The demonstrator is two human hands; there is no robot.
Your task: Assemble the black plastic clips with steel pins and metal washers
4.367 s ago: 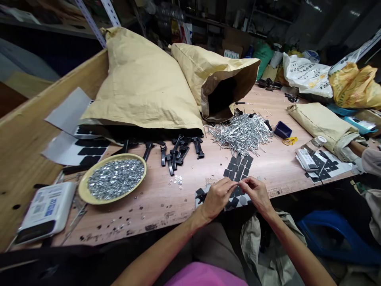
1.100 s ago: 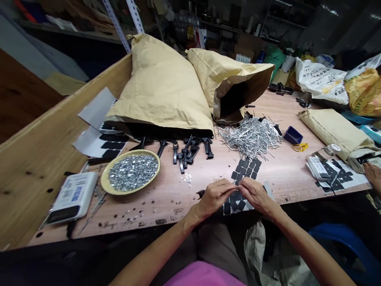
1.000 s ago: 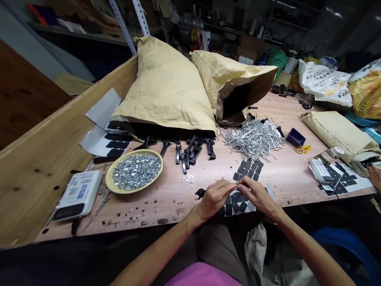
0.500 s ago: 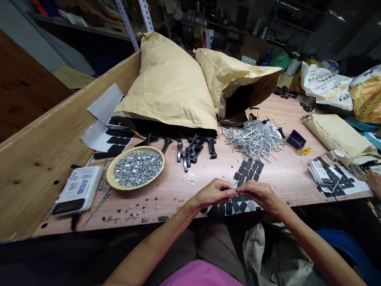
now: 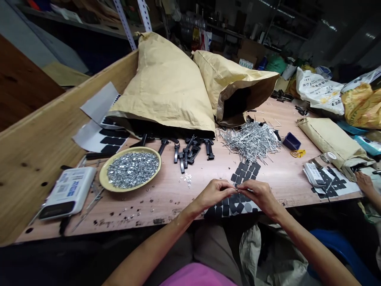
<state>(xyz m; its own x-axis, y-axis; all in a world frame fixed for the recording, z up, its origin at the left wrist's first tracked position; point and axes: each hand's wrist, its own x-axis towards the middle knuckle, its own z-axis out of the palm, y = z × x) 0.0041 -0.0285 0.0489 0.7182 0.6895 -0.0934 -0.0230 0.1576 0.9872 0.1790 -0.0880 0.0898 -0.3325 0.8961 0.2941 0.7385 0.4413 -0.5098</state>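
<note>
My left hand [image 5: 214, 193] and my right hand [image 5: 257, 194] meet fingertip to fingertip above the near edge of the wooden table [image 5: 166, 190]. Both are pinched shut on a small thin metal piece that I cannot make out clearly. Under them lies a sheet of black adhesive pads [image 5: 235, 204]. More black pads [image 5: 245, 171] lie just beyond. A heap of silver pins [image 5: 251, 139] sits farther back, and black plastic parts [image 5: 187, 150] lie to its left. A yellow dish of small silver washers [image 5: 131, 170] stands at my left, with a few loose washers [image 5: 187, 179] near it.
Two big tan paper sacks [image 5: 166, 87] lie at the back, one open-mouthed [image 5: 238, 99]. A white device [image 5: 67, 191] rests at the left. A wooden side wall [image 5: 35, 151] borders the left. Another person's hand [image 5: 364, 182] is at the right edge by more pad sheets [image 5: 333, 178].
My hands stay pinched together at the same spot over the pad sheet. The view has shifted slightly; the other person's hand shows more at the right edge.
</note>
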